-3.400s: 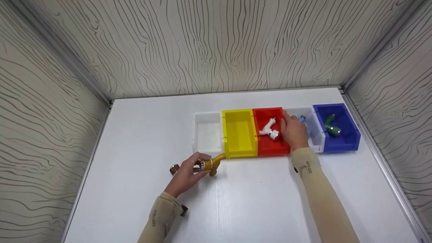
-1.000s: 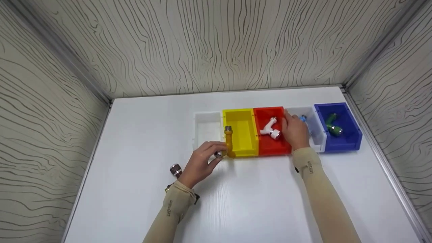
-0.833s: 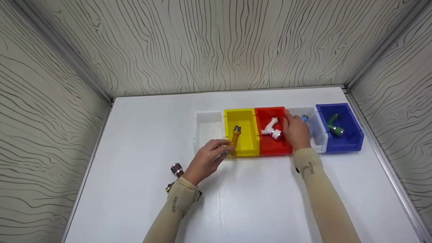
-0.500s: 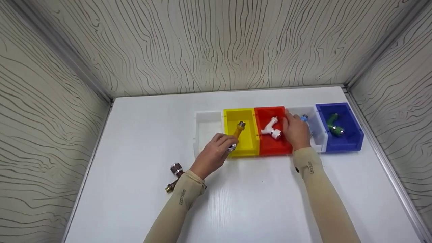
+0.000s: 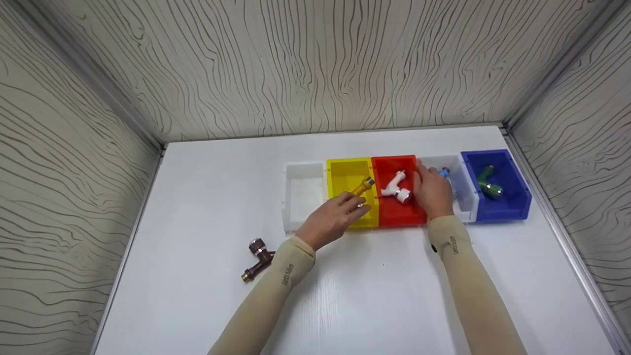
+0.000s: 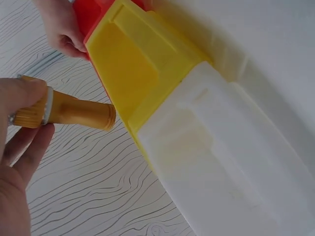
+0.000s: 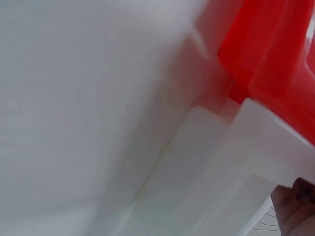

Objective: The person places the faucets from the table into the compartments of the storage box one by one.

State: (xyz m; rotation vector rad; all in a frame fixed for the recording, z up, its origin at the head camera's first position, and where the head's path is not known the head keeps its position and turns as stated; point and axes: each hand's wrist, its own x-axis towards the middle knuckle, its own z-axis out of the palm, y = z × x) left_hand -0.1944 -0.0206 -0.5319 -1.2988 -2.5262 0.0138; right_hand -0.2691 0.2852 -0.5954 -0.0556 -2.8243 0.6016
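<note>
My left hand (image 5: 333,217) pinches a yellow tap (image 5: 364,186) by its knob, above the yellow bin (image 5: 351,167). The left wrist view shows thumb and fingers around the tap's ribbed knob (image 6: 30,105). My right hand (image 5: 434,192) grips the adjoining walls of the red bin (image 5: 394,217) and the white bin (image 5: 463,190) to its right. Its fingers (image 7: 290,201) show at the white wall in the right wrist view. A white tap (image 5: 396,189) lies in the red bin. A blue tap (image 5: 445,172), partly hidden by my right hand, is in the white bin.
A brown tap (image 5: 260,260) lies on the white table (image 5: 197,207), partly covered by my left sleeve. Another white bin (image 5: 304,195) stands at the row's left end. The blue bin (image 5: 503,209) at the right end holds a green tap (image 5: 488,183). Patterned walls (image 5: 315,64) surround the table.
My left hand has carried the yellow tap from the table in front of the bins up and right, turning it, to above the yellow bin. The brown tap is less covered. My right hand stays put.
</note>
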